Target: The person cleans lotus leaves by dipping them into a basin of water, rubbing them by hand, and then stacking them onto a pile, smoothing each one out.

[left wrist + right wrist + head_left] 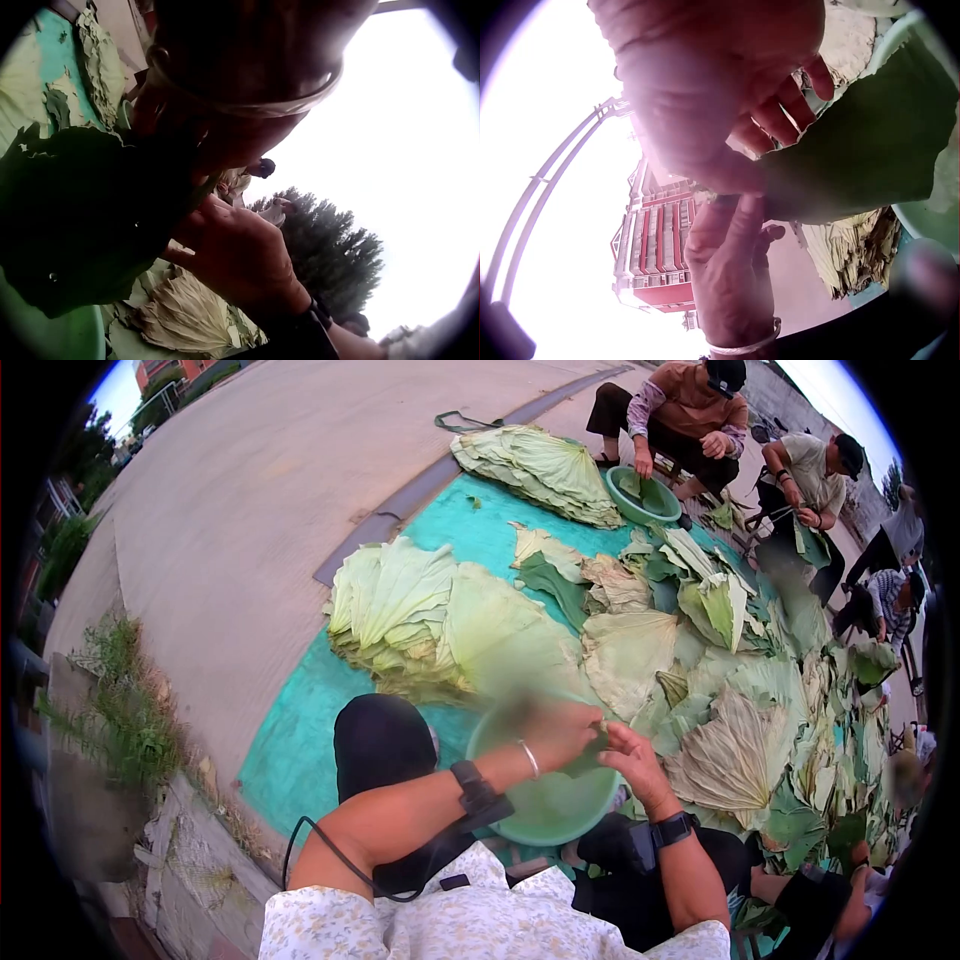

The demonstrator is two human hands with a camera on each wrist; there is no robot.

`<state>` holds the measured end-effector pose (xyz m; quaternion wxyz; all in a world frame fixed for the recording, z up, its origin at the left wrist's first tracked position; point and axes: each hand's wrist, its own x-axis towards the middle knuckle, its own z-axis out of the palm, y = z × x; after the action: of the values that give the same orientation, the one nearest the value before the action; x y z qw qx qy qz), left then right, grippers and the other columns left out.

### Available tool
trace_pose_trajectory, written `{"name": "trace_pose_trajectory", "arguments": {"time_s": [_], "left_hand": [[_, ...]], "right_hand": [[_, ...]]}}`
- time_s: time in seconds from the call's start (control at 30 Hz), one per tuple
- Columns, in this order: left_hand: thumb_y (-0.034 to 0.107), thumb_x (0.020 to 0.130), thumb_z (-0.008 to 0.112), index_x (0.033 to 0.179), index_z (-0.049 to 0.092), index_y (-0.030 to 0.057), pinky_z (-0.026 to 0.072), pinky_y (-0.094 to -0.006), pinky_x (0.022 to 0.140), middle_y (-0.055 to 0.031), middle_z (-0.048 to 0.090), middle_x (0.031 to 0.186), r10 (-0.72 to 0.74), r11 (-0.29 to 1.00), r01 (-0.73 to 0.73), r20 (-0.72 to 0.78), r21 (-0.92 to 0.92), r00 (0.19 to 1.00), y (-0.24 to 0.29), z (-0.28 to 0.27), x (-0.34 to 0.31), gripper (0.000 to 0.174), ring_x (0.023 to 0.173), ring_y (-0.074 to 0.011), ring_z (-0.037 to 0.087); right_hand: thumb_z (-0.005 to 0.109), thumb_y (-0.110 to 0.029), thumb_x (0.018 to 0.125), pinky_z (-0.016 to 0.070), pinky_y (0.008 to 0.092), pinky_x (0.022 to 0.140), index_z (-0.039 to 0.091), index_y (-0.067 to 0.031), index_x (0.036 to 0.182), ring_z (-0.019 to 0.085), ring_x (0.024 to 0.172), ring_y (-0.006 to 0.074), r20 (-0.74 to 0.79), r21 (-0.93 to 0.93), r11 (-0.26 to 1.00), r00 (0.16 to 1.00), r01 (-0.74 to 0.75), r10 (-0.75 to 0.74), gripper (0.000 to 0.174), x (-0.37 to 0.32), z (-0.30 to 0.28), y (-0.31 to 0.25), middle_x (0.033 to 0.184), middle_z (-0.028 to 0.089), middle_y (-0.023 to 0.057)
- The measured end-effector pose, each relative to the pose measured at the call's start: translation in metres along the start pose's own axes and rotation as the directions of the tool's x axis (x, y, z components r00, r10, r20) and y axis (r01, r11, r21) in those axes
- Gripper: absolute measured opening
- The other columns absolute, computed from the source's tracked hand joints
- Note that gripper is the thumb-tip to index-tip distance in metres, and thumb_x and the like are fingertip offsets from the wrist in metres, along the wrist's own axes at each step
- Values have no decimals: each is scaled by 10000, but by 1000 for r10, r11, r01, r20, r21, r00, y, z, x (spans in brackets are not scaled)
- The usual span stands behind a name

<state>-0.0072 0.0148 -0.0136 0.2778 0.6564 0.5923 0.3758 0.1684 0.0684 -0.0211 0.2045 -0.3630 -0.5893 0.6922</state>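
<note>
On the turquoise ground sheet (290,750), near a stack of pale green leaves (430,610), sits a round green basin (555,815); above it, my left hand (562,732) and right hand (638,762) pinch a broad dark green leaf (75,217).

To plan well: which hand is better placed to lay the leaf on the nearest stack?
Probably the left hand: it pinches the leaf, nearer the stack; the right hand sits farther off.
</note>
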Motion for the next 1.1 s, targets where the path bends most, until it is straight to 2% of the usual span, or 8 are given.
{"name": "trace_pose_trajectory", "arguments": {"time_s": [0.07, 0.13, 0.27, 0.33, 0.43, 0.53, 0.63, 1.1], "left_hand": [[141, 723, 593, 781, 559, 60, 416, -422, 614, -146, 556, 732, -13, 999, 13, 5, 39, 1000, -1, 2, 0, 105, 708, -343, 537], [140, 723, 592, 776, 560, 62, 416, -425, 614, -145, 558, 734, -28, 996, 27, 10, 80, 1000, -4, 6, -2, 100, 710, -342, 538], [148, 714, 607, 788, 573, 77, 426, -426, 617, -134, 571, 743, -55, 995, 52, 31, 84, 998, -8, 11, -4, 108, 720, -337, 546], [150, 712, 613, 794, 578, 82, 429, -427, 617, -130, 576, 747, -56, 994, 53, 31, 95, 998, -7, 9, -4, 112, 725, -336, 550], [148, 712, 618, 801, 584, 87, 433, -426, 618, -127, 581, 751, -87, 990, 79, 74, 113, 993, -6, 9, -4, 113, 733, -335, 555], [143, 716, 615, 805, 587, 85, 435, -427, 619, -125, 587, 755, -52, 994, 46, 59, 94, 997, -6, 11, -6, 110, 739, -333, 560], [140, 713, 618, 818, 594, 85, 439, -427, 624, -123, 595, 764, -58, 993, 50, 65, 109, 996, -7, 14, -5, 122, 740, -331, 564], [132, 716, 613, 853, 600, 86, 447, -428, 625, -127, 608, 776, -104, 986, 88, 109, 143, 989, -3, 10, -6, 145, 751, -326, 579]], "right_hand": [[574, 0, 734, 412, 217, 773, 527, 8, 1122, 523, 881, 89, 200, -131, 986, 971, -103, 128, 390, -3, -2, -8, 996, 569, 32], [576, 4, 726, 410, 214, 794, 509, -3, 1147, 532, 886, 87, -15, -158, 987, 1000, 9, -11, 426, 0, 1, 3, 1014, 574, 22], [611, -31, 725, 423, 277, 837, 513, 22, 1147, 529, 963, 141, 119, 0, 993, 986, -117, 116, 436, -5, -1, -3, 1069, 571, 65], [614, -25, 731, 424, 263, 827, 511, 29, 1141, 541, 921, 130, -55, -43, 998, 998, 35, -38, 426, -3, 6, -8, 1037, 584, 50], [608, -19, 736, 414, 259, 848, 501, 34, 1149, 528, 955, 135, 170, 79, 986, 977, -144, 129, 430, -4, 2, -3, 1060, 574, 58], [597, -1, 742, 419, 239, 829, 503, 27, 1151, 538, 922, 109, -7, 12, 1000, 1000, 9, -9, 421, -3, 5, -2, 1036, 585, 44], [592, 0, 738, 418, 230, 817, 509, 16, 1147, 539, 909, 96, 179, 65, 987, 975, -146, 132, 417, -2, 0, 1, 1022, 589, 42], [576, 22, 751, 422, 220, 820, 504, 15, 1162, 546, 930, 90, 103, 67, 990, 988, -122, 115, 418, -2, 8, 7, 1055, 590, 50]]}}
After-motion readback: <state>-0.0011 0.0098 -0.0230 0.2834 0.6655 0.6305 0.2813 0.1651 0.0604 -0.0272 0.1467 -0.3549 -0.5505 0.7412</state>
